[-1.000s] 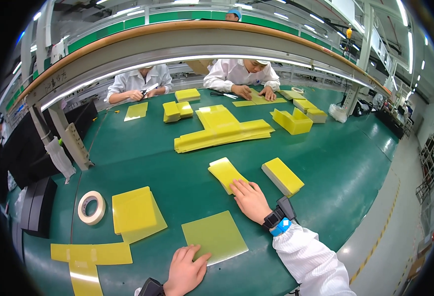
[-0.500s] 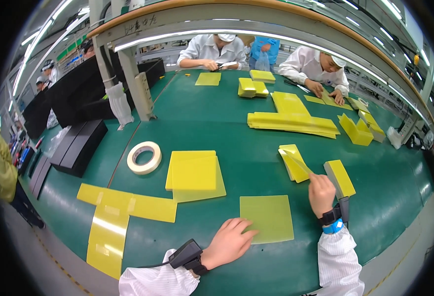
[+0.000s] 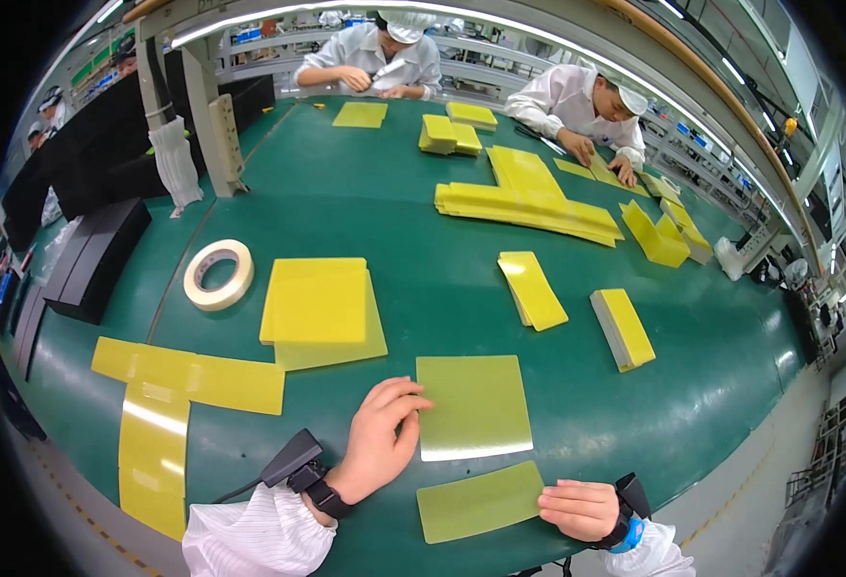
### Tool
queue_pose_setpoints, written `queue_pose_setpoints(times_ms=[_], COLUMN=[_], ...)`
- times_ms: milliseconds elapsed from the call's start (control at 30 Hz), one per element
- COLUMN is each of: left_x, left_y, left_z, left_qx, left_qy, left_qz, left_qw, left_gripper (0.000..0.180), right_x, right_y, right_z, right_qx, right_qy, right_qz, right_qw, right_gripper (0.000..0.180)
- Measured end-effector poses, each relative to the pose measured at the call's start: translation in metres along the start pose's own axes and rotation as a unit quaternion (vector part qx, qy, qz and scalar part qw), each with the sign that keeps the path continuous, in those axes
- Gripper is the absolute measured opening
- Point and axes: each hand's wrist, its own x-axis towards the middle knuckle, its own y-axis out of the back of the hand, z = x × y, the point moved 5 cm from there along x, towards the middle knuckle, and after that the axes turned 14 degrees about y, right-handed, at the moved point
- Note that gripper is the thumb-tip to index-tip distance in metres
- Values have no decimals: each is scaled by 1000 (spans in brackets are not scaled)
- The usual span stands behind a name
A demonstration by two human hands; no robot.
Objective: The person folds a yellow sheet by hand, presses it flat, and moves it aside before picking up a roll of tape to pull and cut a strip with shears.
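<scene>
A thin translucent yellow square sheet (image 3: 476, 409) lies flat on the green table. At its left edge is my left hand (image 3: 382, 438), fingers bent and a little apart, fingertips touching the edge. Below the square, my right hand (image 3: 580, 510) grips the right end of a narrower yellow rectangular sheet (image 3: 476, 505); the thumb is hidden. A stack of narrow yellow strips (image 3: 534, 291) and a thicker stack (image 3: 623, 330) sit farther off to the right. Left of the square is a pile of larger yellow squares (image 3: 317, 300).
A T-shaped yellow piece joined from strips (image 3: 159, 438) lies at left, below a roll of cream tape (image 3: 218, 275). Black foam blocks (image 3: 99, 260) stand at the left edge. Across the table (image 3: 346, 202), two people in white handle sheets beside more yellow stacks (image 3: 529, 213).
My right hand has come from the strip stack toward me, bringing one rectangular sheet below the square. My left hand has shifted to the square's left edge. The view has also moved.
</scene>
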Motion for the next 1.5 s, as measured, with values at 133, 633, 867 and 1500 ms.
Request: queue_pose_setpoints(times_ms=[133,633,867,1500], left_x=[-9,-20,-17,-20], left_y=[-11,-20,-24,-17], left_z=[15,13,19,17], left_qx=[165,242,197,216], left_qy=[-58,-97,-141,-146], left_qz=[-61,-124,-97,-93], left_qw=[983,957,965,961], left_gripper=[32,32,29,25], right_x=[5,54,51,79], right_y=[-21,-74,-72,-10], right_z=[-13,-54,-53,-6], right_qx=[-34,53,31,-93], right_qy=[-76,-299,-300,-247], right_qz=[-101,-190,-170,-256], right_qw=[991,934,938,930], right_gripper=[37,71,70,58])
